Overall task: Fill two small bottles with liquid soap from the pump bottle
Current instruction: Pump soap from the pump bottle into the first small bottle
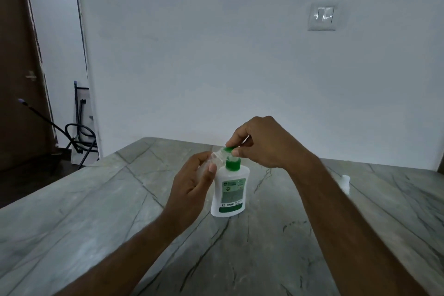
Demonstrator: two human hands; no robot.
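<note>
Head view: left hand (192, 185) grips clear small bottle (215, 158); right hand (262, 144) pinches green pump (229, 150) of white pump bottle (229, 194).

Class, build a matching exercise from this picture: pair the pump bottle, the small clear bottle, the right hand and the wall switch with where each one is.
1. pump bottle
2. small clear bottle
3. right hand
4. wall switch

A. on the green pump head
B. upright on the marble table
C. upper right of the wall
D. tilted in the left hand

Pairs: 1-B, 2-D, 3-A, 4-C
</note>
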